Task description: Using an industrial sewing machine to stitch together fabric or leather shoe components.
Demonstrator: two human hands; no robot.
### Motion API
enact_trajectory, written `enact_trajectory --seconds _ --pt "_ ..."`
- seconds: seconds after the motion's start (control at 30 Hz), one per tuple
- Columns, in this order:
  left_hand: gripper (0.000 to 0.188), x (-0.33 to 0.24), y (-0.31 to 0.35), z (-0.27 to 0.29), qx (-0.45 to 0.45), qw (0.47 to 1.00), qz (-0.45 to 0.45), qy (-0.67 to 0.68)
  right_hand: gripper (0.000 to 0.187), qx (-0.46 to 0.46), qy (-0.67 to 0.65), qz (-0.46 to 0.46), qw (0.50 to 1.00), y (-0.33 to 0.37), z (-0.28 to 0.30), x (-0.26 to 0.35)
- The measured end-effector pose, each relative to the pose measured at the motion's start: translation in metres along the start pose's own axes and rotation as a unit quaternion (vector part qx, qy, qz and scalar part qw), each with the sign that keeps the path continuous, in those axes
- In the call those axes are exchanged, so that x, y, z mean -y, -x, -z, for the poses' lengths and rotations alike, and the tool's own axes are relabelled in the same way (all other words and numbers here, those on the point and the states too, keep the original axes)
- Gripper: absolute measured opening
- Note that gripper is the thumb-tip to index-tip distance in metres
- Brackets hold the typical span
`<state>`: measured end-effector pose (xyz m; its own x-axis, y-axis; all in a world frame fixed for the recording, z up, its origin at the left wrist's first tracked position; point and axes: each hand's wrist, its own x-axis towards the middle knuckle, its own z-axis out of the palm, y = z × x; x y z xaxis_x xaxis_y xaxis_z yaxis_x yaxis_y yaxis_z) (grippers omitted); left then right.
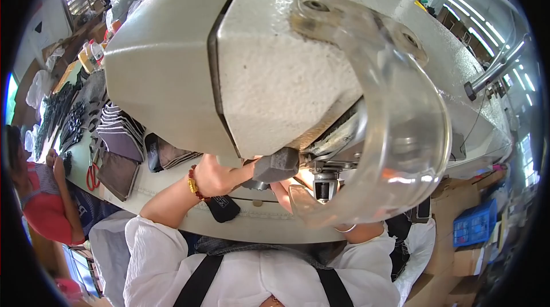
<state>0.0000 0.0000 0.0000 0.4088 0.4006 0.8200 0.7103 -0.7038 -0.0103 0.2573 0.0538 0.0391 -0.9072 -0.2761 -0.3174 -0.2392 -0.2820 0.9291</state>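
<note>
The pale head of a sewing machine (281, 78) fills the middle, with a clear curved guard (401, 152) on its right. Beneath it, my left hand (220, 178) is bent inward with its fingers curled; their tips go behind a dark grey faceted lump (278, 166) whose kind I cannot make out. Skin of my right hand (281, 193) shows between that lump and the metal needle area (325, 185); the guard and machine hide most of its fingers. What either hand holds is hidden. A black fabric piece (222, 208) with pale print lies below my left wrist.
Left on the table lie folded striped cloths (121, 132), a brown cloth stack (118, 174), red-handled scissors (93, 174) and dark strips (57, 109). Another person in red (51, 204) sits at far left. A blue crate (474, 224) and cardboard boxes (467, 261) stand at right.
</note>
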Motion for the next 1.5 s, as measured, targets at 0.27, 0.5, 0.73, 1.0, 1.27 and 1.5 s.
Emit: enact_trajectory --seconds 0.27,0.5,0.73,1.0,1.27,1.5 --pt "0.049 0.0 -0.008 0.013 -0.006 0.998 0.031 0.058 0.029 -0.074 -0.267 -0.261 0.925 0.002 0.001 0.016" --pt "0.037 0.005 -0.014 0.014 -0.04 0.993 -0.048 0.103 0.027 -0.204 -0.583 -0.466 0.633 -0.006 0.012 0.02" --pt "0.018 0.0 -0.016 0.01 -0.056 0.991 -0.113 0.055 0.029 -0.233 -0.58 -0.478 0.618 -0.008 0.013 0.018" --pt "0.019 -0.005 -0.022 0.012 -0.072 0.983 -0.167 0.002 0.024 -0.234 -0.525 -0.452 0.682 -0.007 0.009 0.009" --pt "0.021 -0.014 -0.02 0.019 -0.036 0.987 -0.157 -0.023 0.026 -0.225 -0.513 -0.451 0.694 -0.008 0.014 0.007" --pt "0.018 -0.018 -0.024 0.028 0.005 0.988 -0.143 -0.06 0.028 -0.213 -0.477 -0.458 0.719 -0.01 0.014 0.019"
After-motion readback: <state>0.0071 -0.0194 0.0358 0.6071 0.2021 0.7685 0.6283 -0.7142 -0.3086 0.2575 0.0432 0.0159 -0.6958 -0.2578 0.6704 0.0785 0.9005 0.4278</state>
